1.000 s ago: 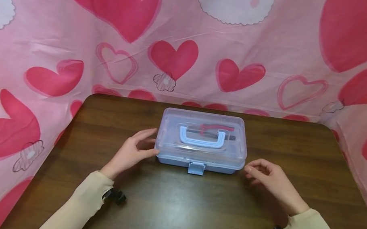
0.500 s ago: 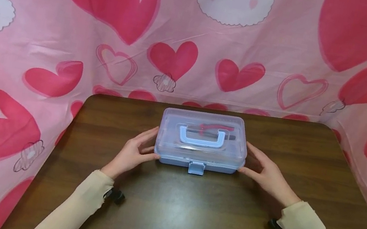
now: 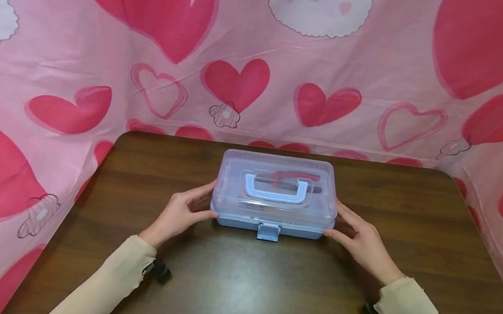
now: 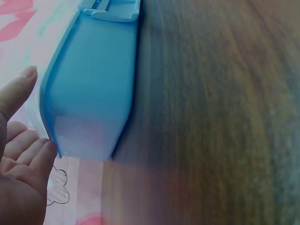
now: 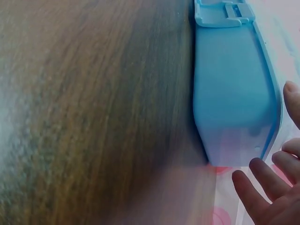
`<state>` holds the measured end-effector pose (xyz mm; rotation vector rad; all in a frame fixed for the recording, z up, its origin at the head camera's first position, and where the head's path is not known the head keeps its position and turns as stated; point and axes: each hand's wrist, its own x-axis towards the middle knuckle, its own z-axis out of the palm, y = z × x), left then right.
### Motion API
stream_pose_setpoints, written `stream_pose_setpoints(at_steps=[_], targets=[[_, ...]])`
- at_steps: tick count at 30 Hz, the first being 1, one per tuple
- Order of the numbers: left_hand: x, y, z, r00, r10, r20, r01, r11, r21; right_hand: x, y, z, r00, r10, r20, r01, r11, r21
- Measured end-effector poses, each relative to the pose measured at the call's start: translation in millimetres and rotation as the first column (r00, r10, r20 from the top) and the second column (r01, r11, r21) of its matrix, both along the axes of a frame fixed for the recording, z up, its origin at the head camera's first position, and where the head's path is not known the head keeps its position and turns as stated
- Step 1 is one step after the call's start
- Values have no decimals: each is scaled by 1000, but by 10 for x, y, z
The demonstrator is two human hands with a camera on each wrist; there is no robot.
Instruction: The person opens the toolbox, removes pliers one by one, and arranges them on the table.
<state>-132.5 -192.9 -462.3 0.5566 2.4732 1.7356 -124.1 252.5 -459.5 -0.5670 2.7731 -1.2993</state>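
Mid-frame on the worktop, a clear-lidded blue box sits between left hand and right hand, both apart, fingers loosely extended.

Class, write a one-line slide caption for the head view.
Left hand and right hand flank a blue, clear-lidded box on a dark brown table, against a pink heart-print backdrop.

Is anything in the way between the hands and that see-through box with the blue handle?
No, nothing visible. The bare left hand and bare right hand are at opposite ends of the clear-lidded, light-blue, rectangular plastic box.
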Motion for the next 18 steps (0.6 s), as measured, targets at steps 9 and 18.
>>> stream_pose_setpoints(at_steps=[9,18], targets=[[102,5,7,999,40,-33,-39,999,37,77,13,0,997,-26,-73,26,1000,-2],[212,9,124,994,108,12,-109,987,122,148,5,83,979,-101,-176,89,993,-75]])
